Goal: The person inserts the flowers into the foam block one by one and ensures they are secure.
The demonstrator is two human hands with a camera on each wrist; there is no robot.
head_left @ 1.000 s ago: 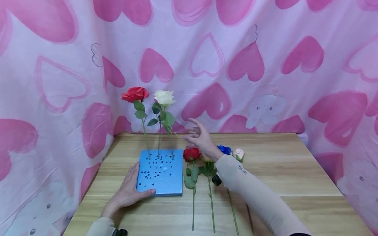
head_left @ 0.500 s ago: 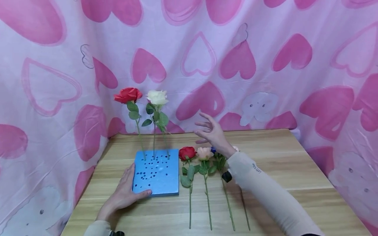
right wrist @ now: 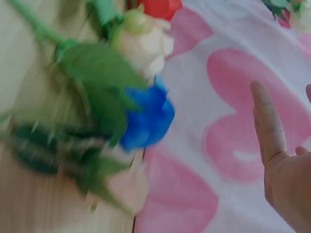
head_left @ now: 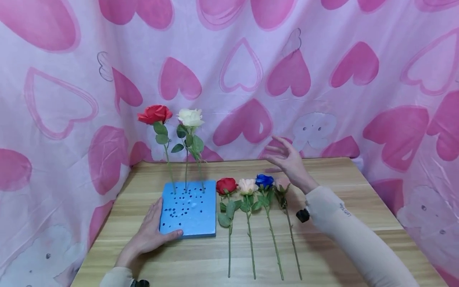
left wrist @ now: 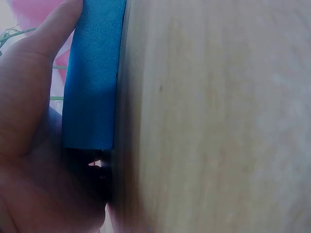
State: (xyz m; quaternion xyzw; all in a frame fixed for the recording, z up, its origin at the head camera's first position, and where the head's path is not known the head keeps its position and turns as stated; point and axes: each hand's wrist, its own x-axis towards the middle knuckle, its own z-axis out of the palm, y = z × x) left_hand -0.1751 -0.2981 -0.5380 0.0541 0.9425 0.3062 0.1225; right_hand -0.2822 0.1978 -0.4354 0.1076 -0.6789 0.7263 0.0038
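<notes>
My left hand (head_left: 152, 231) rests against the left front corner of a blue foam block (head_left: 201, 225), fingers along its side and thumb at the front edge. A red rose (head_left: 155, 114) and a white rose (head_left: 191, 118) stand upright at the block's back. A third stem there overlaps leaves; its bloom is hidden. My right hand (head_left: 288, 159), holding nothing, hovers with spread fingers above the back of the table. Below it lie a pale pink rose (head_left: 281, 184), partly covered by the hand, and a blue rose (head_left: 264, 181). Farther left lie a cream-pink rose (head_left: 248, 186) and a red rose (head_left: 226, 185).
The block's top has many small holes, mostly in its left and back parts. Everything stands on a wooden table (head_left: 344, 207). Behind it hangs a pink heart-patterned cloth (head_left: 244, 48), also along both sides.
My right hand has moved rightward, away from the upright flowers, uncovering the blue rose and much of the pale pink one. The left hand has stayed on the block. The head view has shifted slightly.
</notes>
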